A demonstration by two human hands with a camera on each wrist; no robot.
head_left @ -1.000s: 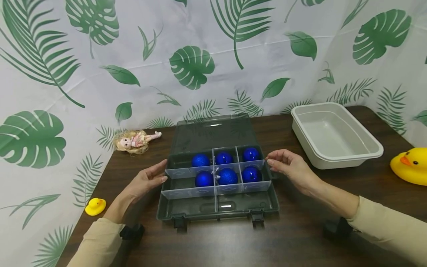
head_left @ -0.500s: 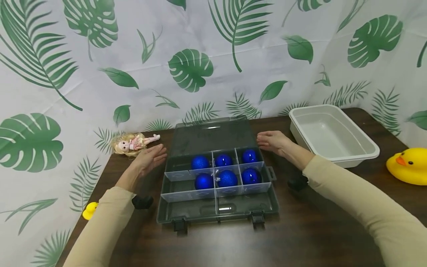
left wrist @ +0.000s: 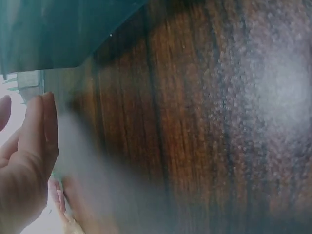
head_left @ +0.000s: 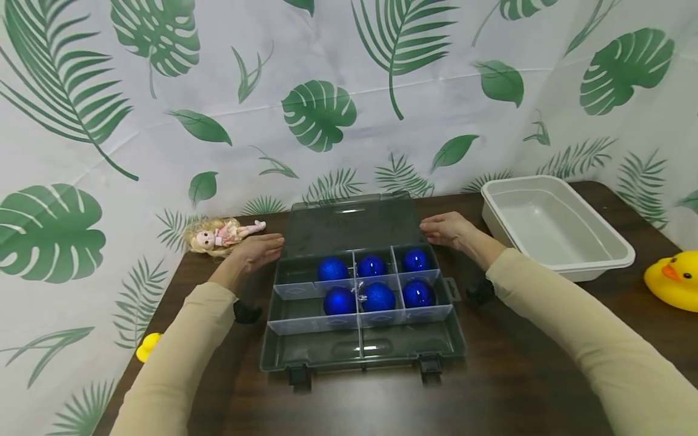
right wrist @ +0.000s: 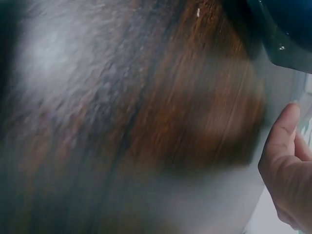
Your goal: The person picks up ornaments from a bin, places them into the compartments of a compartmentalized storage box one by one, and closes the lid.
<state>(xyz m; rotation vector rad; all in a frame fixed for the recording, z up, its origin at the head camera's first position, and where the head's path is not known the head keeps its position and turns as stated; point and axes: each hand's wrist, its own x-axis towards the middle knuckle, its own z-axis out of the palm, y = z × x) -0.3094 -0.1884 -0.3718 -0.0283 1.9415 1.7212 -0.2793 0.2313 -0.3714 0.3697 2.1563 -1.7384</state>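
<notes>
A dark translucent divided organizer box (head_left: 311,350) lies on the table, its lid (head_left: 351,227) folded back toward the wall. Several blue Christmas balls (head_left: 378,297), some shiny and some glittery, sit in its back and middle compartments. My left hand (head_left: 253,253) is at the lid's left edge, fingers extended. At the lid's right edge is my right hand (head_left: 449,232), its fingertips pointing inward. In the wrist views, the left fingers (left wrist: 31,124) and right fingers (right wrist: 282,131) show close to the box's corners, with nothing gripped.
A pale grey plastic basin (head_left: 589,267) stands at the back right, with a large yellow rubber duck (head_left: 676,281) beyond it. A blonde doll (head_left: 220,236) lies at the back left, just behind the left hand. A small yellow duck (head_left: 147,347) sits by the left sleeve.
Both hands have moved from the sides of the box's base back to the sides of its lid. The box and balls stay in place; the view shifts slightly.
</notes>
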